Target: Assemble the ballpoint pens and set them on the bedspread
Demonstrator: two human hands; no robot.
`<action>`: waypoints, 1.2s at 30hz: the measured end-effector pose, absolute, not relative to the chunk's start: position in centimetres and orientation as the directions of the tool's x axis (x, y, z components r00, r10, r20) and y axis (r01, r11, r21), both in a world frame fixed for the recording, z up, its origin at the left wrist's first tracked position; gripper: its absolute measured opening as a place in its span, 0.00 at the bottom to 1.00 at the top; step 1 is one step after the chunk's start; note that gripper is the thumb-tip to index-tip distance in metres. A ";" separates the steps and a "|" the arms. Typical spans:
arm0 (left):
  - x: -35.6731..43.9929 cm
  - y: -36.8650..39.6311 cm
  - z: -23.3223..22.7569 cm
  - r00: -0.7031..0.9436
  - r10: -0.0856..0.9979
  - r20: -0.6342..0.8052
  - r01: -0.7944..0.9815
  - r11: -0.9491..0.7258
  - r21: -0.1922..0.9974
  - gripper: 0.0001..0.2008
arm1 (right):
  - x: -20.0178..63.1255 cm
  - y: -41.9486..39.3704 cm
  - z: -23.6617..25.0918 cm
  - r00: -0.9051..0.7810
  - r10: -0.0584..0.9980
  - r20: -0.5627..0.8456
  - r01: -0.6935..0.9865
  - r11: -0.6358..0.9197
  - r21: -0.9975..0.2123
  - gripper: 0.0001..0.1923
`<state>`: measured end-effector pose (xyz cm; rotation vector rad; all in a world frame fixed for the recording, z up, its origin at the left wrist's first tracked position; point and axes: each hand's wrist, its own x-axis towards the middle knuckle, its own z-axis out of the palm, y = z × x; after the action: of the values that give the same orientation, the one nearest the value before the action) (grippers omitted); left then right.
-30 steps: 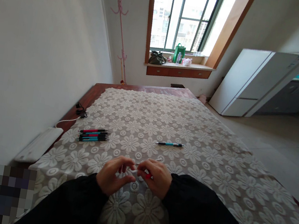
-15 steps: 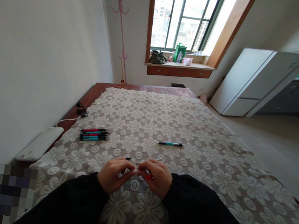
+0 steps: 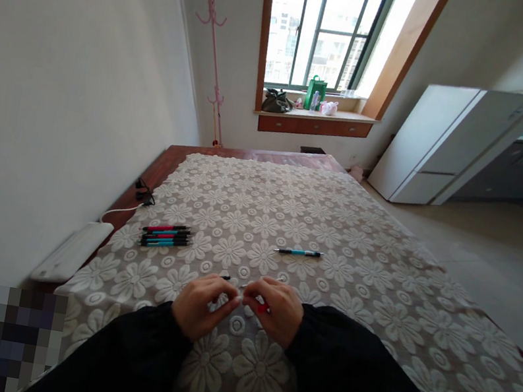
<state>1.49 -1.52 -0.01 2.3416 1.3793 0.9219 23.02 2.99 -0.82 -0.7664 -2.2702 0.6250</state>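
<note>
Over the near part of the tablecloth (image 3: 258,364), my left hand (image 3: 201,305) and my right hand (image 3: 276,311) meet at the fingertips. Both are closed in a pinch, and a tiny pale bit, too small to name, shows between them. A small red piece (image 3: 263,307), perhaps part of a pen, is tucked in my right hand's fingers. The black end of something (image 3: 226,278) shows just beyond my left hand; whether the hand touches it I cannot tell. Thin pale parts behind my right hand are mostly hidden. Farther off lies a blue and black pen (image 3: 299,252).
Several red, blue and black pens (image 3: 165,236) lie side by side at the left. A white device (image 3: 74,252) with a cable sits by the wall at the table's left edge. Beyond the table stand a pink coat rack (image 3: 215,48) and a white fridge (image 3: 443,143).
My hands stay pinched together in almost the same place. Only a slight shift of the whole view shows.
</note>
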 end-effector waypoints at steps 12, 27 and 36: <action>1.2 -1.4 -0.2 0.299 0.883 0.362 0.624 -0.467 0.626 0.08 | 23.0 2.9 0.4 -0.553 0.684 0.475 0.303 0.697 -0.650 0.03; 1.3 -1.5 0.1 0.222 0.930 0.293 0.490 -0.366 0.791 0.06 | 23.1 2.7 0.3 -0.544 0.711 0.446 0.287 0.657 -0.697 0.06; 1.4 -1.4 0.6 0.128 0.929 0.348 0.478 -0.365 0.799 0.07 | 23.2 2.7 0.2 -0.585 0.679 0.443 0.283 0.683 -0.673 0.05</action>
<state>1.39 -1.41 0.63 1.9069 1.3525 1.1696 23.18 2.72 0.21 -0.7344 -2.1840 0.7195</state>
